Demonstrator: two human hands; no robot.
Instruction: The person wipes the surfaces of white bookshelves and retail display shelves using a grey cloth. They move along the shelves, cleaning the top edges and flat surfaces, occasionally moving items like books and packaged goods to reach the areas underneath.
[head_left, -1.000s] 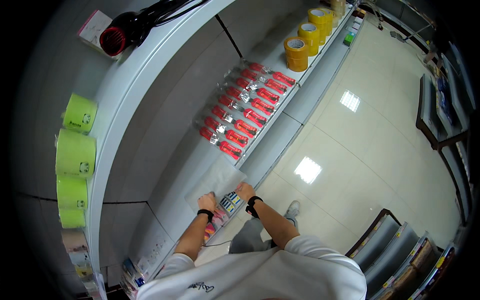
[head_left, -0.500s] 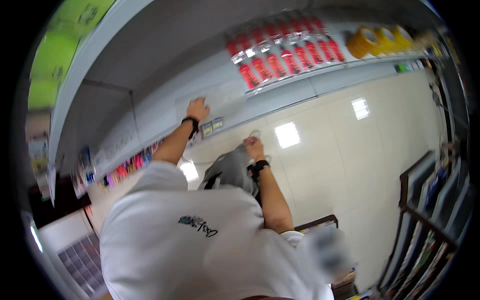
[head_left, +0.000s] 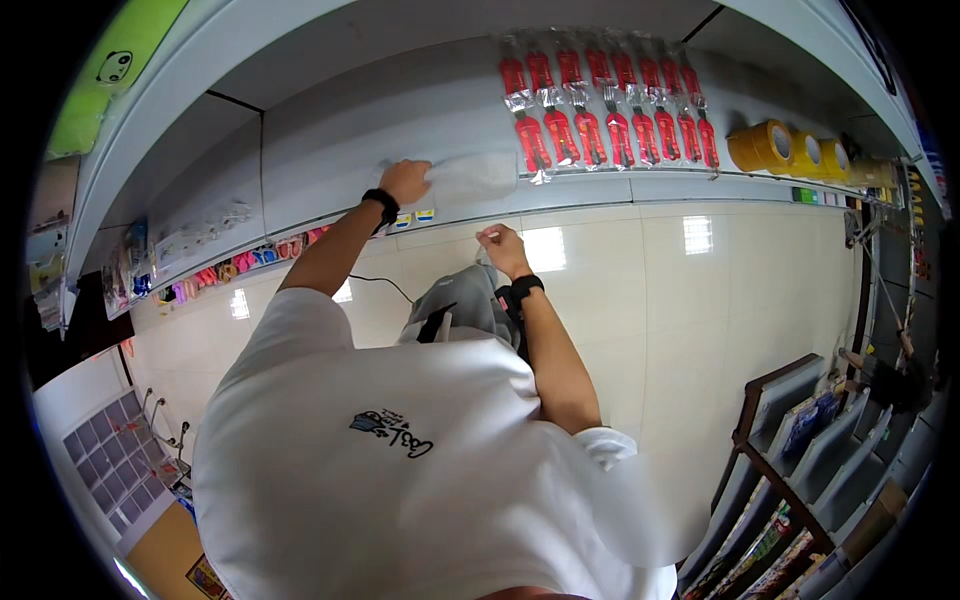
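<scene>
On the pale shelf (head_left: 340, 140), my left hand (head_left: 405, 182) lies with its fingers drawn together, pointing right. They touch the left part of a translucent plastic sheet (head_left: 472, 178); whatever is under the fingers is hidden. To the right of that sheet, rows of red-handled items in clear wrappers (head_left: 617, 135) lie side by side. Lower down, in front of the shelf edge, my right hand (head_left: 503, 248) is raised with thumb and fingers pinched. A bit of something pale or clear shows at its fingertips, too small to name.
Rolls of yellow tape (head_left: 770, 147) stand farther right on the shelf. Small colourful goods (head_left: 250, 262) line a lower level at left. A dark-framed rack (head_left: 790, 430) stands at lower right on the tiled floor (head_left: 640, 300). Green packages (head_left: 125, 70) sit at upper left.
The view has shifted, and the shelf goods appear sharper and farther right. My left hand's fingers are drawn closer together; my right hand has risen nearer the shelf edge.
</scene>
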